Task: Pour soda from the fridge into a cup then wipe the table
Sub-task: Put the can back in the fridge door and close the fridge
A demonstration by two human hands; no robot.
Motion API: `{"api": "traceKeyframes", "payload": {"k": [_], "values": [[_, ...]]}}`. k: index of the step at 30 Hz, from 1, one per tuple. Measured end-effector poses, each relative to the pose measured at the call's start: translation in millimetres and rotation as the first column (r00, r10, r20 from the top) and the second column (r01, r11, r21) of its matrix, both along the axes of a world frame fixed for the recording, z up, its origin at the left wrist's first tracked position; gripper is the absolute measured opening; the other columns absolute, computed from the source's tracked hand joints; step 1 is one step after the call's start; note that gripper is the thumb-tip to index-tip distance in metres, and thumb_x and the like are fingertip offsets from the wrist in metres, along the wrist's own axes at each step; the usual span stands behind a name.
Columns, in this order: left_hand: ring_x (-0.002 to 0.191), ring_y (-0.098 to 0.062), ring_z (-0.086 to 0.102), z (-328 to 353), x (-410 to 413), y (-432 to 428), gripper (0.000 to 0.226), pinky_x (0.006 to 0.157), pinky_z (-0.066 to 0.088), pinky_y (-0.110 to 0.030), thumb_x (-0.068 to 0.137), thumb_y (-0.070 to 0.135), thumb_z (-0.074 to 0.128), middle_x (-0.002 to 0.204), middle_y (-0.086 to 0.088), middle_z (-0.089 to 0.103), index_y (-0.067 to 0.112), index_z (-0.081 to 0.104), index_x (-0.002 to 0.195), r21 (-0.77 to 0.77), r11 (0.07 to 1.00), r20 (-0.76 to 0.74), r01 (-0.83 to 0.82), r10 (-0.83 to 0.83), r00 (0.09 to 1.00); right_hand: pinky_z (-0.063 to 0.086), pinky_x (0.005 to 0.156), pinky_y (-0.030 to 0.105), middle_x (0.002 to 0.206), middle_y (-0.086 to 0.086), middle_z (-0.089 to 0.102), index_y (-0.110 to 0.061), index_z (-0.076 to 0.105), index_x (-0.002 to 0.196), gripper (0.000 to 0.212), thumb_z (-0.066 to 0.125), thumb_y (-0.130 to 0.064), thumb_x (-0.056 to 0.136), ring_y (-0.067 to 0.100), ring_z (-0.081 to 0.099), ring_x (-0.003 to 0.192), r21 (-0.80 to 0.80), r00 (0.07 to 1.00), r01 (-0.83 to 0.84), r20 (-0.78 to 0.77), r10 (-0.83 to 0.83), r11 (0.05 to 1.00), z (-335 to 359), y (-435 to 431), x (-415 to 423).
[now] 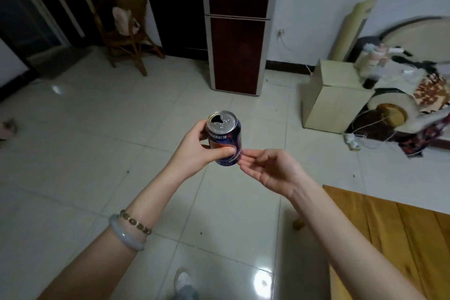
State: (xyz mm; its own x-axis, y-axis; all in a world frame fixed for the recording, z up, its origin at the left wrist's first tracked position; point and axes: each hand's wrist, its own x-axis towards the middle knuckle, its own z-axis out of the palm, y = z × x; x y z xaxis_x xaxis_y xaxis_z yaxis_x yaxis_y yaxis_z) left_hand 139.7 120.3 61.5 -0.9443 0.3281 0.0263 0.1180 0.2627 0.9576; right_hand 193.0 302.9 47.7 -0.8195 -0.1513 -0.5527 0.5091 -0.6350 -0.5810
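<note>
A dark blue soda can [225, 137] with its top punched open is held upright over the tiled floor. My left hand [197, 150] wraps around its left side, thumb across the front. My right hand [270, 169] is palm up just right of the can, fingers loosely curled and fingertips near its lower edge; whether they touch is unclear. The dark red two-door fridge [237, 31] stands shut ahead. A corner of the wooden table [394, 238] shows at lower right. No cup is in view.
A wicker chair [126, 29] stands at the back left. To the right sit a beige box [333, 97] and a cluttered bed with cables on the floor [365, 136]. My shoe [182, 280] is at the bottom.
</note>
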Motion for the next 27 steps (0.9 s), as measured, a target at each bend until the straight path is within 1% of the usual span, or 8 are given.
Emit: {"api": "traceKeyframes", "payload": {"k": [2, 5, 9, 13, 17, 20, 24, 27], "values": [[0.102, -0.009, 0.06, 5.2, -22.4, -30.2, 0.062, 0.075, 0.046, -0.011, 0.062, 0.013, 0.086, 0.109, 0.004, 0.065, 0.015, 0.056, 0.116, 0.0, 1.0, -0.018, -0.005, 0.005, 1.0, 0.053, 0.081, 0.028, 0.096, 0.02, 0.065, 0.011, 0.056, 0.105, 0.039, 0.031, 0.004, 0.077, 0.027, 0.062, 0.09, 0.027, 1.0, -0.012, 0.0, 0.012, 1.0, 5.3, -28.3, -25.1], [0.102, -0.006, 0.06, 11.4, -57.2, -74.9, 0.066, 0.081, 0.046, -0.013, 0.057, 0.02, 0.089, 0.109, 0.007, 0.066, 0.018, 0.056, 0.115, 0.004, 1.0, -0.035, -0.014, 0.014, 0.999, 0.054, 0.079, 0.032, 0.1, 0.023, 0.062, 0.01, 0.056, 0.105, 0.032, 0.035, -0.002, 0.084, 0.029, 0.062, 0.09, 0.03, 1.0, 0.006, 0.004, -0.007, 1.0, 10.4, -71.2, -61.4], [0.105, -0.01, 0.06, 16.7, -103.8, -130.9, 0.065, 0.075, 0.046, -0.009, 0.06, 0.016, 0.088, 0.111, 0.004, 0.065, 0.016, 0.056, 0.117, 0.013, 1.0, -0.039, -0.015, 0.016, 0.999, 0.053, 0.084, 0.034, 0.096, 0.022, 0.064, 0.009, 0.059, 0.098, 0.029, 0.039, -0.009, 0.087, 0.029, 0.062, 0.09, 0.036, 1.0, 0.004, -0.012, -0.004, 0.999, 14.3, -125.7, -108.0], [0.104, -0.009, 0.061, 19.3, -145.4, -175.2, 0.075, 0.086, 0.048, -0.021, 0.052, 0.03, 0.087, 0.112, 0.007, 0.065, 0.02, 0.055, 0.119, 0.005, 1.0, -0.046, -0.024, 0.024, 0.999, 0.05, 0.087, 0.034, 0.095, 0.022, 0.064, 0.008, 0.059, 0.098, 0.029, 0.04, -0.012, 0.088, 0.028, 0.063, 0.089, 0.051, 1.0, -0.009, -0.009, 0.01, 0.999, 17.3, -170.9, -150.5], [0.102, -0.008, 0.061, 20.7, -187.5, -202.6, 0.079, 0.088, 0.047, -0.023, 0.046, 0.039, 0.086, 0.11, 0.007, 0.066, 0.019, 0.057, 0.117, 0.007, 0.999, -0.045, -0.048, 0.048, 0.998, 0.051, 0.086, 0.034, 0.091, 0.02, 0.067, 0.007, 0.06, 0.097, 0.029, 0.04, -0.012, 0.089, 0.027, 0.064, 0.087, 0.085, 1.0, -0.025, -0.013, 0.026, 0.996, 19.2, -197.6, -194.3], [0.1, -0.005, 0.062, 20.6, -221.4, -213.7, 0.077, 0.085, 0.047, -0.021, 0.047, 0.039, 0.086, 0.109, 0.009, 0.067, 0.021, 0.057, 0.116, 0.031, 0.998, -0.031, -0.055, 0.056, 0.998, 0.053, 0.082, 0.033, 0.092, 0.02, 0.067, 0.007, 0.06, 0.099, 0.029, 0.041, -0.012, 0.089, 0.027, 0.065, 0.087, 0.101, 0.999, -0.04, -0.013, 0.041, 0.994, 19.6, -206.9, -229.9], [0.099, -0.003, 0.061, 14.5, -275.5, -219.4, 0.064, 0.079, 0.047, -0.016, 0.055, 0.026, 0.089, 0.108, 0.01, 0.066, 0.028, 0.057, 0.11, 0.052, 0.997, -0.015, -0.049, 0.05, 0.999, 0.054, 0.081, 0.032, 0.093, 0.02, 0.067, 0.007, 0.06, 0.101, 0.031, 0.041, -0.012, 0.088, 0.027, 0.064, 0.087, 0.125, 0.997, -0.065, -0.02, 0.068, 0.99, 15.1, -211.0, -288.6], [0.094, 0.0, 0.063, 10.4, -326.3, -218.7, 0.066, 0.075, 0.048, -0.013, 0.045, 0.04, 0.085, 0.103, 0.011, 0.068, 0.03, 0.058, 0.104, 0.069, 0.996, -0.008, -0.058, 0.058, 0.998, 0.051, 0.085, 0.034, 0.095, 0.021, 0.066, 0.008, 0.06, 0.103, 0.031, 0.041, -0.012, 0.089, 0.028, 0.063, 0.089, 0.135, 0.997, -0.072, -0.018, 0.075, 0.988, 11.2, -209.8, -341.3]]}}
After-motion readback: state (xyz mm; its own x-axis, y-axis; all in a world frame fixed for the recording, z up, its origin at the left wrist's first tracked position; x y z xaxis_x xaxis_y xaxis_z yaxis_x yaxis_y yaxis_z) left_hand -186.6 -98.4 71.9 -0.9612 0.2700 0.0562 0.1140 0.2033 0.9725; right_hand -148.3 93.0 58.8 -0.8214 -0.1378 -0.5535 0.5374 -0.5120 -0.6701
